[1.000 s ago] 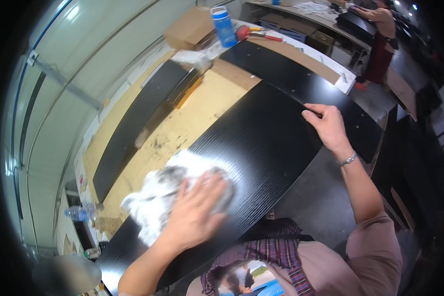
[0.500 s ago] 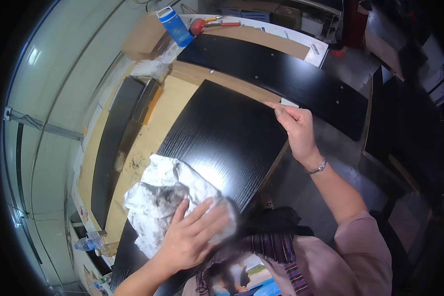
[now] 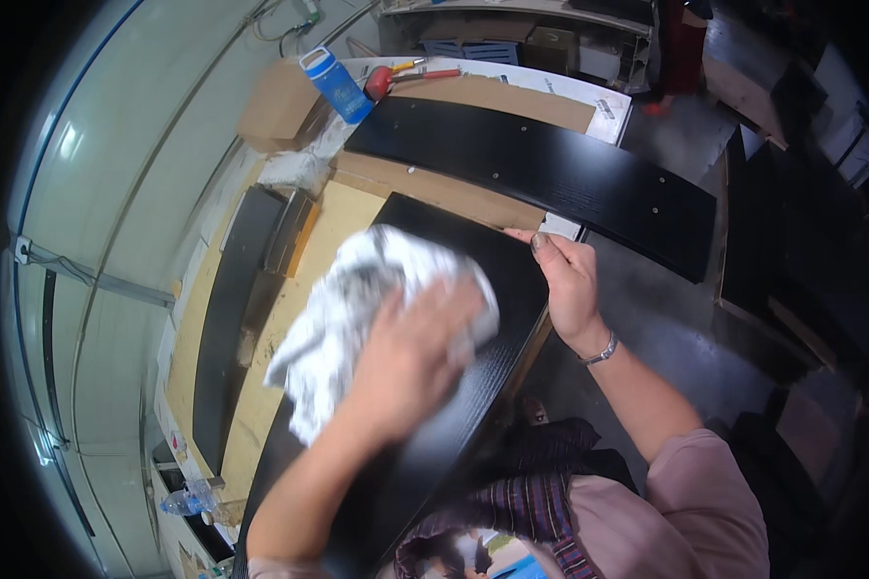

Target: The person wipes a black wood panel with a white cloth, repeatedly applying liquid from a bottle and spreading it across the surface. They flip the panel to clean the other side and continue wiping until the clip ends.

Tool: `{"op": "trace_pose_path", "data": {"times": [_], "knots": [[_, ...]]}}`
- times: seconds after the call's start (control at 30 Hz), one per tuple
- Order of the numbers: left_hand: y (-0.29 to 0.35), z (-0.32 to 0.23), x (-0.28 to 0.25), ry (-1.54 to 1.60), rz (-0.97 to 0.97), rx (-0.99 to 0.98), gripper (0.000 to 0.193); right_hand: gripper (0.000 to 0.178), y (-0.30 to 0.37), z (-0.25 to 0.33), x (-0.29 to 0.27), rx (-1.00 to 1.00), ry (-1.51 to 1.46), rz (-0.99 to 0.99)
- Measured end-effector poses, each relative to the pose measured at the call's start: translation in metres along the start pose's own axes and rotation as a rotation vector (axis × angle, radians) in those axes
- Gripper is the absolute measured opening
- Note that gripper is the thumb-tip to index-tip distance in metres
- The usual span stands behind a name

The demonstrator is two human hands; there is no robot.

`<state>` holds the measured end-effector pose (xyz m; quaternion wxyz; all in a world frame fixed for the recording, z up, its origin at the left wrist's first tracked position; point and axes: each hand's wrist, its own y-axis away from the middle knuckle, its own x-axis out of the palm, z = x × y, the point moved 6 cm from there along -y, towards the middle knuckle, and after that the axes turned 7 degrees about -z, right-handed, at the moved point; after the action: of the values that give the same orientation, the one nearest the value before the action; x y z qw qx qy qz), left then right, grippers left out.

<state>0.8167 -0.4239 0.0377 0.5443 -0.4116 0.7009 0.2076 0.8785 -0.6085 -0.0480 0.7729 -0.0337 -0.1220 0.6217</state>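
A long black board [image 3: 468,381] with a glossy, grained face lies in front of me, running from near my body toward the table's far side. My left hand [image 3: 417,359] holds a bunched white rag [image 3: 323,338] with dark smudges against the board's face; motion smears its fingers. The rag hangs over the board's left edge. At the far right corner my right hand [image 3: 572,280] grips the board, thumb on the upper side and the other fingers partly hidden along the edge.
Behind lies another black board [image 3: 550,159] with small round fittings. A blue bottle [image 3: 338,87], a red-handled tool [image 3: 410,79] and a cardboard box [image 3: 280,106] stand beyond. To the left lies a narrow dark panel [image 3: 232,318]; a plastic bottle [image 3: 188,499] is nearby.
My left hand and the rag have moved away from my body, up along the board toward its far end. My right hand keeps its grip on the corner.
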Motion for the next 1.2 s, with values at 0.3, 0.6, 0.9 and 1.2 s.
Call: {"op": "trace_pose_path", "data": {"times": [0.3,0.6,0.9,1.2], "knots": [[0.022,0.026,-0.004,-0.154,-0.036,-0.196,0.058,0.039,0.002,0.008,-0.002,0.024,-0.014,0.000],[-0.021,0.080,-0.017,-0.220,-0.216,-0.297,0.053,0.041,0.005,-0.001,0.012,-0.019,-0.068,0.020],[-0.023,0.028,-0.004,-0.090,-0.092,-0.121,0.062,0.047,0.006,0.001,0.008,-0.059,-0.096,-0.033],[-0.020,-0.036,0.017,-0.001,0.051,0.176,0.054,0.055,0.005,0.000,0.005,-0.137,-0.215,-0.002]]}}
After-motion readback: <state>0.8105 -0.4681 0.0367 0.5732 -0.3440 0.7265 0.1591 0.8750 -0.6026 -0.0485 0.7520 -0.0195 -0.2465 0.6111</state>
